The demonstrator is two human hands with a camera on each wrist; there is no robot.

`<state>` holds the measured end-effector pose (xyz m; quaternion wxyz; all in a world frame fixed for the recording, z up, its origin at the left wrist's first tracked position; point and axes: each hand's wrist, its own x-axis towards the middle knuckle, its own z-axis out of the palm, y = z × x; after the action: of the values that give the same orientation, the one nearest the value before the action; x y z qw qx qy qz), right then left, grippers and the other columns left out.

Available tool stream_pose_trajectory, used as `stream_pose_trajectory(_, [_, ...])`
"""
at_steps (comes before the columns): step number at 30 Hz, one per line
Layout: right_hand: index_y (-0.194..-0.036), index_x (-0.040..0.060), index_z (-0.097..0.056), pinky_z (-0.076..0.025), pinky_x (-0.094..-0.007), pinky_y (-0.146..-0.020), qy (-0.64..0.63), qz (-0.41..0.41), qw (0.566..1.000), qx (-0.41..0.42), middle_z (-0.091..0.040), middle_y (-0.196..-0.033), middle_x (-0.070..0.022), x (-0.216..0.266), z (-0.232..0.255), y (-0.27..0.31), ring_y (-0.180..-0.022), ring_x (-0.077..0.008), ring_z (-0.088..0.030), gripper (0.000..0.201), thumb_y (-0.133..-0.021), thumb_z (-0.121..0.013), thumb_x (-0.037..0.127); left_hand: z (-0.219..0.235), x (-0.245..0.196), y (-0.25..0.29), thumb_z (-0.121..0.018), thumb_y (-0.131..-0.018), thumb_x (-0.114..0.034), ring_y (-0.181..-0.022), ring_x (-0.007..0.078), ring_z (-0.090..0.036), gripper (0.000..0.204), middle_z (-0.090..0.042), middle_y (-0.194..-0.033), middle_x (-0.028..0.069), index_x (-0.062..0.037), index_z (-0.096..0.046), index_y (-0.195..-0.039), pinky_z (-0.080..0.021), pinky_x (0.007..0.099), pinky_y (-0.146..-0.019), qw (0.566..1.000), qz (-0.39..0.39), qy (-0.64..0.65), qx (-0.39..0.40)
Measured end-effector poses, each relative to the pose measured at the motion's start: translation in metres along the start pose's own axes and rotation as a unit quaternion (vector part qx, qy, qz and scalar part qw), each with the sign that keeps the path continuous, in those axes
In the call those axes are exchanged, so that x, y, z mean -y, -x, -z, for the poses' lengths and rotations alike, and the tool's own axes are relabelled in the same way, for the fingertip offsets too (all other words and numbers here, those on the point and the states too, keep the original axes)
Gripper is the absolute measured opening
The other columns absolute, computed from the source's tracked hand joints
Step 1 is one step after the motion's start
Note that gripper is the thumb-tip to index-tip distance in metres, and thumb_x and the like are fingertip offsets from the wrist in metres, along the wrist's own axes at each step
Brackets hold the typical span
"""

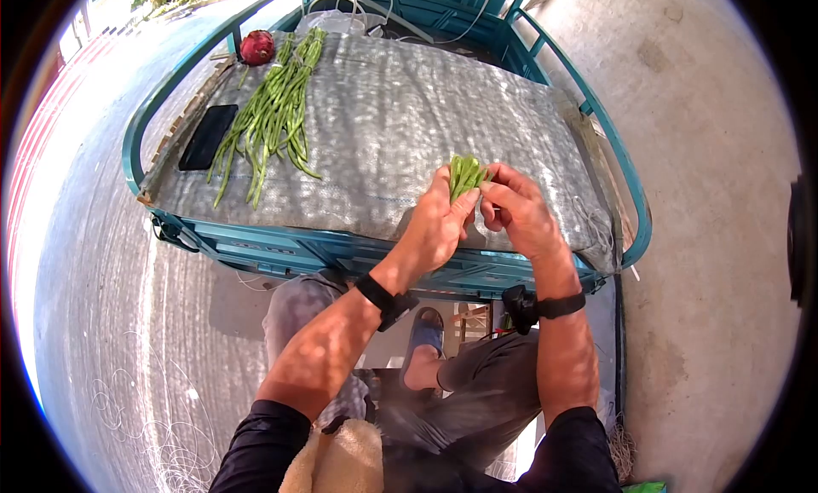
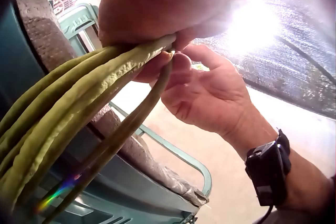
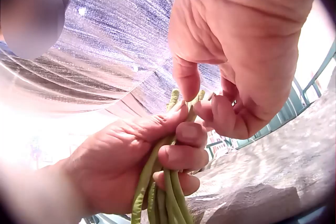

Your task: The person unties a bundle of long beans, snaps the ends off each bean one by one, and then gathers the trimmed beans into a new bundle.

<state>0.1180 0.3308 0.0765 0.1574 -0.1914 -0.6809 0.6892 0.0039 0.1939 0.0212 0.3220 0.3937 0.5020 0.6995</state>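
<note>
Two-handed, probably tidying ends of long, slender green beans between one and two o'clock in the head view, gripping them in left fingers, pinching a tip in right fingers, next probably calling for a steady hold.

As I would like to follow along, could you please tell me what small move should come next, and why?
Probably the right hand should take a firm pinch on one tip of the green beans: the left hand grips them with their ends sticking out, and the right hand is curled close to those ends, though whether it pinches one is unclear.
</note>
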Motion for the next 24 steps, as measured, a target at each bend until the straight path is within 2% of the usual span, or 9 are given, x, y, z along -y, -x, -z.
stream_pose_trajectory(4, [-0.116, 0.0012, -0.068, -0.038, -0.0232, -0.057, 0.014, 0.009, 1.0, 0.005, -0.059, -0.079, 0.002, 0.005, 0.001, 0.001, -0.065, -0.0057, -0.051, 0.036, -0.094, -0.077, 0.029, -0.004, 0.018, -0.002, -0.05, -0.113, -0.02, -0.086, 0.009, -0.057, 0.051, -0.062, -0.114, 0.0056, -0.0004, -0.033, -0.158, -0.051, 0.0261, -0.072, 0.998, -0.053, -0.031, 0.012])
stream_pose_trajectory(7, [-0.114, 0.0016, -0.069, -0.038, -0.0236, -0.056, 0.057, 0.013, 0.998, 0.009, -0.06, -0.082, 0.0023, 0.011, -0.002, 0.004, -0.066, -0.0056, -0.051, 0.042, -0.089, -0.085, 0.031, 0.0, 0.034, -0.003, -0.051, -0.109, -0.012, -0.103, 0.0152, -0.061, 0.067, -0.06, -0.131, 0.0093, -0.001, -0.018, -0.167, -0.053, 0.0301, -0.089, 0.996, -0.053, -0.053, 0.052])
stream_pose_trajectory(9, [-0.112, 0.0031, -0.068, -0.037, -0.0232, -0.055, 0.094, 0.008, 0.996, 0.011, -0.06, -0.083, 0.0033, 0.01, -0.001, 0.005, -0.065, -0.0048, -0.05, 0.042, -0.087, -0.089, 0.029, 0.0, 0.048, -0.005, -0.051, -0.105, -0.009, -0.118, 0.0212, -0.061, 0.074, -0.059, -0.137, 0.0111, -0.0011, -0.013, -0.168, -0.05, 0.0344, -0.101, 0.99, -0.118, -0.01, 0.072])
stream_pose_trajectory(12, [-0.111, 0.0065, -0.067, -0.034, -0.022, -0.051, 0.134, 0.004, 0.991, 0.009, -0.058, -0.082, 0.0054, 0.006, 0.001, 0.004, -0.063, -0.0031, -0.047, 0.039, -0.084, -0.091, 0.024, -0.001, 0.038, -0.002, -0.051, -0.1, -0.005, -0.136, 0.0279, -0.055, 0.081, -0.054, -0.148, 0.0155, -0.001, -0.009, -0.169, -0.045, 0.0385, -0.114, 0.987, -0.103, -0.093, 0.078])
stream_pose_trajectory(14, [-0.109, 0.0081, -0.067, -0.033, -0.0216, -0.05, 0.131, 0.014, 0.991, 0.007, -0.058, -0.082, 0.0062, 0.008, -0.003, 0.006, -0.063, -0.0025, -0.047, 0.04, -0.083, -0.093, 0.023, -0.003, 0.029, -0.001, -0.051, -0.098, -0.004, -0.142, 0.0299, -0.051, 0.084, -0.05, -0.154, 0.0188, -0.0008, -0.007, -0.17, -0.042, 0.0393, -0.118, 0.984, -0.077, -0.143, 0.08])
stream_pose_trajectory(17, [-0.104, 0.0092, -0.068, -0.032, -0.0216, -0.05, 0.149, 0.042, 0.988, -0.002, -0.058, -0.079, 0.0068, 0.005, -0.005, 0.006, -0.061, -0.0019, -0.046, 0.035, -0.084, -0.092, 0.025, -0.004, 0.03, -0.001, -0.05, -0.097, -0.001, -0.146, 0.0302, -0.047, 0.084, -0.044, -0.16, 0.0223, -0.0001, -0.006, -0.169, -0.04, 0.0388, -0.121, 0.989, -0.064, -0.098, 0.092])
stream_pose_trajectory(20, [-0.098, 0.0094, -0.069, -0.03, -0.0216, -0.048, 0.17, 0.027, 0.984, -0.045, -0.056, -0.074, 0.0077, 0.012, -0.014, 0.009, -0.058, -0.0015, -0.044, 0.027, -0.088, -0.089, 0.024, -0.006, 0.034, -0.003, -0.048, -0.096, 0.004, -0.149, 0.0291, -0.044, 0.084, -0.039, -0.163, 0.0217, 0.001, -0.005, -0.169, -0.037, 0.0378, -0.123, 0.992, -0.061, -0.05, 0.097])
stream_pose_trajectory(23, [-0.094, 0.01, -0.07, -0.028, -0.0221, -0.047, 0.156, 0.044, 0.985, -0.053, -0.053, -0.07, 0.0084, 0.006, -0.012, 0.005, -0.055, -0.0013, -0.042, 0.02, -0.093, -0.085, 0.023, -0.007, 0.03, -0.004, -0.05, -0.099, 0.005, -0.15, 0.0276, -0.042, 0.084, -0.038, -0.164, 0.0197, 0.0022, -0.004, -0.169, -0.036, 0.0377, -0.124, 0.989, -0.08, -0.085, 0.094])
stream_pose_trajectory(24, [-0.095, 0.0091, -0.07, -0.032, -0.0226, -0.049, 0.15, 0.041, 0.987, -0.05, -0.056, -0.071, 0.0076, 0.007, -0.012, 0.006, -0.058, -0.0021, -0.046, 0.022, -0.093, -0.085, 0.025, -0.008, 0.029, -0.003, -0.052, -0.1, 0.004, -0.151, 0.0273, -0.04, 0.083, -0.037, -0.164, 0.0195, 0.0025, -0.004, -0.168, -0.035, 0.0377, -0.125, 0.991, -0.079, -0.046, 0.097])
